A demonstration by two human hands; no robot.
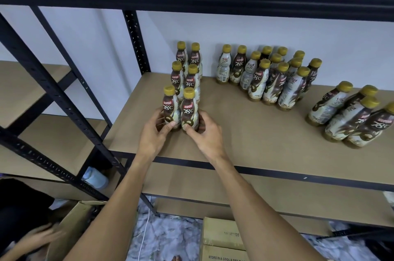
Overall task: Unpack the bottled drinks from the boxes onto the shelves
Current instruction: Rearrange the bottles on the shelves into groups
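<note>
Brown board of the shelf, running right of and beyond the hands: partly stocked, with much bare board left. On the floor below the hands, an open box down to the left with another person's hand at it, and closed boxes stacked straight below. Probably more to unpack, though no contents visible.

Far right of the hands, a loose group of bottles, appearing to lean left, perhaps only from the wide lens. Up and right of the hands, a tight cluster, standing. Directly beyond the hands, four bottles in two neat files.

Fronting those files, the pair being placed: left bottle and right bottle, side by side, bases on the board, long axes vertical, gold caps up, labels toward the camera. Wrapped round the left bottle's base, the left hand; round the right bottle's base, the right hand. Seemingly set down, not yet released.
</note>
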